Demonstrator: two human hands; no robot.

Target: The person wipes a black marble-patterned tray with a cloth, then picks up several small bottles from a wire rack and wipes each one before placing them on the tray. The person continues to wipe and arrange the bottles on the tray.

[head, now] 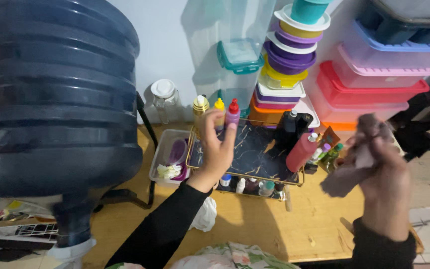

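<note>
My left hand (216,149) reaches forward over a gold-rimmed tray with a dark marble top (255,149). Its fingers close around a small purple bottle with a red cap (233,112), next to a yellow-capped bottle (219,110) and a gold-capped bottle (200,106). My right hand (381,184), blurred by motion, is raised at the right and grips a crumpled grey-brown cloth (362,149). A red bottle (300,152) leans at the tray's right side. Both arms wear black sleeves.
A big dark blue water jug (55,99) fills the left on a stand. Stacked coloured plastic containers (369,74) and bowls (287,60) line the back wall. A glass jar (165,99), a clear tub (167,159) and small bottles (255,185) sit on the wooden table (274,224).
</note>
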